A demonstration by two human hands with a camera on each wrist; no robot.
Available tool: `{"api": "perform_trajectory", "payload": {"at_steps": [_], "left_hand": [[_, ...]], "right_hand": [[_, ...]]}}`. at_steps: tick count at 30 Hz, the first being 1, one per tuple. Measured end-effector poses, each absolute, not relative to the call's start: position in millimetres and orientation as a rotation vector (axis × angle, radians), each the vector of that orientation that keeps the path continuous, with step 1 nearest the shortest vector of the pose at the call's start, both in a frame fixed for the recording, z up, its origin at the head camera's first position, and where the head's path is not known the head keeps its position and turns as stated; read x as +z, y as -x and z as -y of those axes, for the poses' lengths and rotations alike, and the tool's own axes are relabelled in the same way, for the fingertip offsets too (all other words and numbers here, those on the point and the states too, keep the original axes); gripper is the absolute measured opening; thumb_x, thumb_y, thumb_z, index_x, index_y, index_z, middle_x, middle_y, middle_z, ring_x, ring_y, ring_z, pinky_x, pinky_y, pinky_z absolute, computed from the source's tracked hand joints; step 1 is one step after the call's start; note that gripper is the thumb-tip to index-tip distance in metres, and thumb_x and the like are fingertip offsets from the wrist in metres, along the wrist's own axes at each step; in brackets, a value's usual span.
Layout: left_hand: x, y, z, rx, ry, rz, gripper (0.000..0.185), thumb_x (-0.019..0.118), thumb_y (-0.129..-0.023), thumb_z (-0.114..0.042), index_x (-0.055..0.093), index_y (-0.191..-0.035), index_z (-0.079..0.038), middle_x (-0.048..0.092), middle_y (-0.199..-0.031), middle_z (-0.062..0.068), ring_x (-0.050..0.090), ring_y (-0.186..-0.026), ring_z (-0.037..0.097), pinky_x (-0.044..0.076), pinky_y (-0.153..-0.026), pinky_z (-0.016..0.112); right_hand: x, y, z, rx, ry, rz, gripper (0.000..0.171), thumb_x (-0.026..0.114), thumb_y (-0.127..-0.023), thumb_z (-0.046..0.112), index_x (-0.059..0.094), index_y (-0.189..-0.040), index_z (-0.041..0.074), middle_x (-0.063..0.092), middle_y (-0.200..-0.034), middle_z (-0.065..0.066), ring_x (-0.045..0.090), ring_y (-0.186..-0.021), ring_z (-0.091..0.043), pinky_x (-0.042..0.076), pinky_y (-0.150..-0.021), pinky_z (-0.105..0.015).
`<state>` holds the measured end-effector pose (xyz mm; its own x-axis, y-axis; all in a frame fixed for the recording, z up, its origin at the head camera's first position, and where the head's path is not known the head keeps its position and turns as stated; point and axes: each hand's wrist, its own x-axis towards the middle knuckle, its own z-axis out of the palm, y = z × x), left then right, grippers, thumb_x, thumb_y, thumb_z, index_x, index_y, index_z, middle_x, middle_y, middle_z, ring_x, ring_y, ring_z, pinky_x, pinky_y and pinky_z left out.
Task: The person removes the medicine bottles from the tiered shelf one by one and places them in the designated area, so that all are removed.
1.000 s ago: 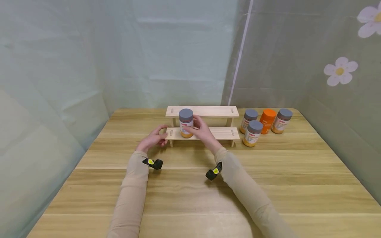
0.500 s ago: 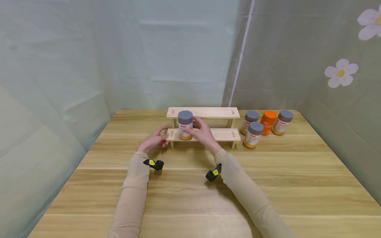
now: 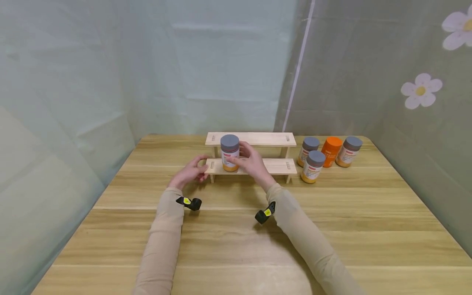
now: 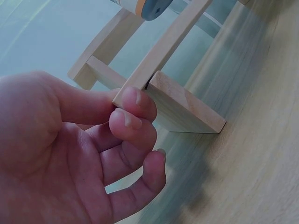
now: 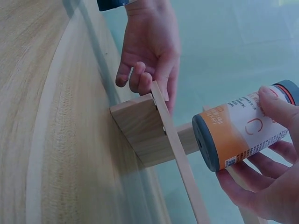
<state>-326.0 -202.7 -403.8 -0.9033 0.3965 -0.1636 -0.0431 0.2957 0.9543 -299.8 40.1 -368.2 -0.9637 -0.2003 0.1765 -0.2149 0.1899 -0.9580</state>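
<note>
A two-tier wooden shelf (image 3: 274, 166) stands at the table's far middle. My right hand (image 3: 245, 159) grips a grey-lidded jar (image 3: 230, 152) with a white and orange label, over the left part of the lower tier. In the right wrist view the jar (image 5: 243, 128) is held by the right hand (image 5: 261, 154), its base just off the lower plank (image 5: 177, 154). My left hand (image 3: 191, 172) pinches the left end of the lower tier. In the left wrist view the left hand's (image 4: 131, 121) fingertips sit on the plank's corner (image 4: 163, 51).
To the right of the shelf stand three grey-lidded jars (image 3: 314, 166) (image 3: 310, 148) (image 3: 350, 149) and one orange jar (image 3: 330, 150). The wooden table (image 3: 236, 246) is walled by pale sheeting on the left, back and right.
</note>
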Motion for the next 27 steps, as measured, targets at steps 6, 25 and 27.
{"api": "perform_trajectory", "payload": {"at_steps": [6, 25, 27], "left_hand": [[-402.6, 325.1, 203.5, 1.635, -0.310, -2.198, 0.052, 0.037, -0.105, -0.012, 0.018, -0.152, -0.008, 0.052, -0.068, -0.002, 0.048, -0.057, 0.005, 0.044, -0.058, 0.020], [-404.9, 326.2, 202.2, 1.613, -0.315, -2.207, 0.054, 0.037, -0.105, -0.012, 0.015, -0.153, -0.008, 0.052, -0.069, -0.002, 0.049, -0.058, 0.006, 0.044, -0.058, 0.021], [-404.6, 326.0, 202.2, 1.608, -0.311, -2.215, 0.054, 0.037, -0.105, -0.012, 0.015, -0.153, -0.008, 0.053, -0.070, -0.002, 0.049, -0.058, 0.006, 0.044, -0.058, 0.021]], "right_hand": [[-363.7, 298.4, -41.6, 1.954, -0.408, 2.410, 0.063, 0.076, -0.085, 0.022, 0.048, -0.141, 0.020, 0.055, -0.138, -0.011, 0.052, -0.129, -0.029, 0.042, -0.107, -0.047], [-365.6, 289.8, -57.3, 1.959, -0.419, 2.399, 0.060, 0.076, -0.084, 0.019, 0.051, -0.138, 0.020, 0.059, -0.133, -0.011, 0.056, -0.124, -0.027, 0.046, -0.102, -0.046], [-365.7, 288.3, -59.8, 1.962, -0.420, 2.391, 0.060, 0.076, -0.084, 0.019, 0.051, -0.138, 0.020, 0.060, -0.133, -0.010, 0.057, -0.123, -0.027, 0.047, -0.102, -0.046]]}}
